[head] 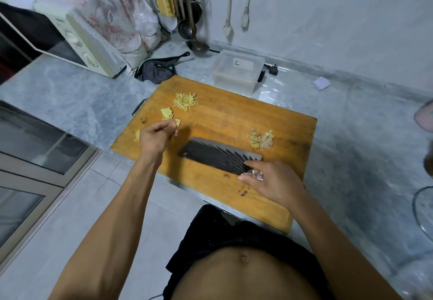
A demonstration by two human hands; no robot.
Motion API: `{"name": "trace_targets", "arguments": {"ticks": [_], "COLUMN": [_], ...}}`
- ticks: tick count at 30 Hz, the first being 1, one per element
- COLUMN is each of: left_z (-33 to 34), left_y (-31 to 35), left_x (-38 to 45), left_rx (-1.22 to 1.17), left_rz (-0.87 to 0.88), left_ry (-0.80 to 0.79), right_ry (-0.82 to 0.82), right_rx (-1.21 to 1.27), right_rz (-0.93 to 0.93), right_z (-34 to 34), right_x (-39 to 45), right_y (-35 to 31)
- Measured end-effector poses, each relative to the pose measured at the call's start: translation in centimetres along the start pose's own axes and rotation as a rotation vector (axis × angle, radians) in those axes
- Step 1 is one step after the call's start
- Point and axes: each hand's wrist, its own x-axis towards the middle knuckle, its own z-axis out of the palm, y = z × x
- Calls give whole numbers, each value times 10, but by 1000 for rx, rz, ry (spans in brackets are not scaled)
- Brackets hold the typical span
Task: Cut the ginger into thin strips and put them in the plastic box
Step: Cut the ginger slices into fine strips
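1. While the left hand [154, 135] pinches a ginger slice [177, 124] at its fingertips, more slices [166, 113] lie just beyond on the cutting board [234, 121].
2. Right hand [269, 180]: fingers grasp the cleaver [218, 156], blade pointing left toward the slices.
3. Cut strips [185, 100]: far left; plastic box [236, 71] beyond, lidded.

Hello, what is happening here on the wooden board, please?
A person is cutting ginger on a wooden cutting board. The right hand holds a cleaver by its handle, its blade over the board. The left hand pinches a ginger slice; another slice lies nearby. A pile of thin strips is already cut, and peel scraps sit at the right. The plastic box behind the board has its lid on.
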Motion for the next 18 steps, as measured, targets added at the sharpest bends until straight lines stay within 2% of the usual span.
{"name": "trace_targets", "arguments": {"ticks": [2,6,9,14,18], "left_z": [-2,10,25,24,19], "left_y": [-11,-29,-25,-18,-22], "left_x": [-4,-15,-19,-11,2], "left_rx": [65,315,515,1017,1294], "left_rz": [-56,-78,69,363,350], "left_ry": [34,-72,-218,-532,-715], "right_ry": [22,80,123,153,131], "right_rx": [120,340,458,528,565], "right_rz": [94,188,226,247,255], "right_z": [-2,-4,-3,1,4], "right_x": [3,15,23,28,29], "right_y": [0,-4,-8,-9,-7]}}
